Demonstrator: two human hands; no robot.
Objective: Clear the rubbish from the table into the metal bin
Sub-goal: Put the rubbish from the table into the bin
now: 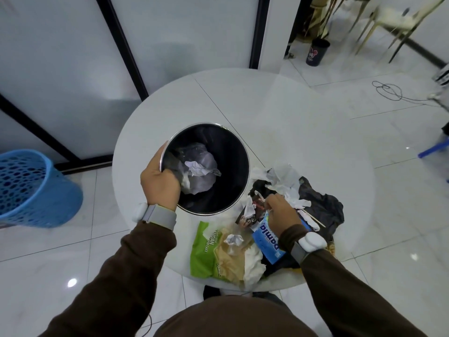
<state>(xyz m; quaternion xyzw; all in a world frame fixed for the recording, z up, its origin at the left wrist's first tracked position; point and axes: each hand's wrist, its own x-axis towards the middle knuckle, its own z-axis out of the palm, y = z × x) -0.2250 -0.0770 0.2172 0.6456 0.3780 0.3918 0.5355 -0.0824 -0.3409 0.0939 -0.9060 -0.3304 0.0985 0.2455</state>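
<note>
**Bin in your left hand, right hand down in the rubbish**

On the floor off the surface's 9 o'clock side stands a blue perforated plastic basket (pixel 31 188). Your left hand (pixel 159 183) grips the metal bin (pixel 239 152) at the rim's 8 o'clock. The thumb lies outside along the edge and the fingers (pixel 173 177) are hooked over into the dark inside. The bin is over the 9 o'clock half of the round white surface (pixel 243 105), with its mouth tipped toward you. You cannot tell whether its base rests there or is lifted. Inside it, a crumpled white paper (pixel 198 169) lies on a clear plastic bag (pixel 206 156).

The rest of the rubbish is heaped from 6 to 4 o'clock on the surface, just beside the bin. At the near edge lies a green pandan cake packet (pixel 204 249), with a small paper ball (pixel 233 239) on it and a wad of white tissue (pixel 254 266) at its right end. Next comes a blue packet (pixel 267 242), which runs under your right wrist.

Your right hand (pixel 279 214) is down in the heap, its fingers (pixel 273 199) curled onto a dark wrapper (pixel 255 210) and scraps of white paper. Whether they have closed on anything is hidden.

At the hand's 12 o'clock lies torn white tissue (pixel 284 176). At its 3 o'clock is a black plastic bag (pixel 325 203) with a wooden skewer (pixel 313 217) across it.
</note>
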